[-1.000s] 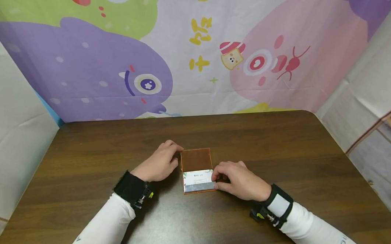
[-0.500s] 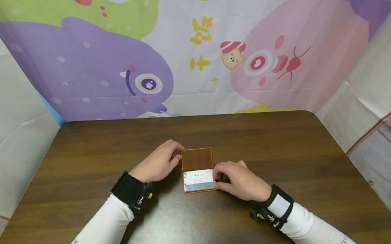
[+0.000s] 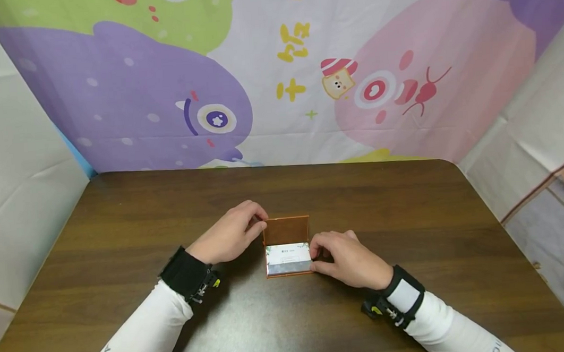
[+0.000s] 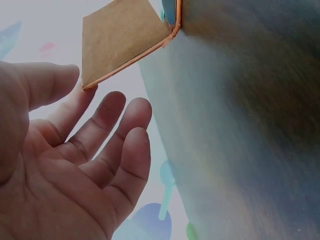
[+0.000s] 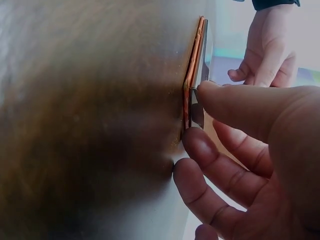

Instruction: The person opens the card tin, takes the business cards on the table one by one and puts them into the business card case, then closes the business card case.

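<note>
A small brown leather card holder [image 3: 287, 231] lies unfolded in the middle of the table, its far flap tilted up off the wood. In its near half sits a white card [image 3: 288, 252] with printed text and a green leaf pattern, its lower part under a greyish strip. My left hand [image 3: 229, 235] pinches the flap's upper left corner between thumb and index finger, the other fingers loosely bent. At the near half's right edge, the thumb and fingers of my right hand [image 3: 347, 258] grip the side of the holder. The left wrist view shows the flap's tan surface [image 4: 122, 37] leaning at an angle.
The dark wooden table [image 3: 384, 202] extends around both hands. A cartoon-printed cloth [image 3: 280, 144] hangs along its far edge, and pale cloth panels [image 3: 29, 184] stand at the sides. Black straps [image 3: 184, 273] with small cameras circle both wrists.
The far flap has risen from nearly flat to a tilt, with my left thumb now at its corner. My right hand stays at the near half's right edge.
</note>
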A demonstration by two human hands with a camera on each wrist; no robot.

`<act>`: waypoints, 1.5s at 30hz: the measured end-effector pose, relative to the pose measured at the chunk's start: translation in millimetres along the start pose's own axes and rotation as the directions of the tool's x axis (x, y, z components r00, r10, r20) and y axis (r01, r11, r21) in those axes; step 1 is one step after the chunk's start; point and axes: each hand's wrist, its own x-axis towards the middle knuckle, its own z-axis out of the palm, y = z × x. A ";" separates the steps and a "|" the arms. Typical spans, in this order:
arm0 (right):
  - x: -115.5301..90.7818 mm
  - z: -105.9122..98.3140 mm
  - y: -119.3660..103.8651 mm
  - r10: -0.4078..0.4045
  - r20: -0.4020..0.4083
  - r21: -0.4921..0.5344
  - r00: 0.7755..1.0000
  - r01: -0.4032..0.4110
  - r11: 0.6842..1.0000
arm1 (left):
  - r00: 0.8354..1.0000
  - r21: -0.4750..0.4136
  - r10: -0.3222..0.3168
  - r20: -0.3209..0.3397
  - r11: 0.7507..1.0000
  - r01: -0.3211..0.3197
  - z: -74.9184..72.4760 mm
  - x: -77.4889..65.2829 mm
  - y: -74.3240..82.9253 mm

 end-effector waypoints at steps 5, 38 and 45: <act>0.5 -1.2 1.8 0.005 -0.012 0.005 1.000 -0.005 1.000 | 1.000 -0.007 0.007 0.000 1.000 -0.007 -1.1 -1.1 2.3; 2.3 -9.6 5.4 0.092 -0.022 0.040 0.996 -0.091 0.995 | 0.996 0.015 0.084 0.010 0.996 -0.084 1.8 -17.9 16.9; 2.1 -8.4 5.6 0.084 -0.015 0.039 0.996 -0.084 0.996 | 0.996 0.038 0.062 0.058 0.997 -0.064 1.9 -21.0 16.1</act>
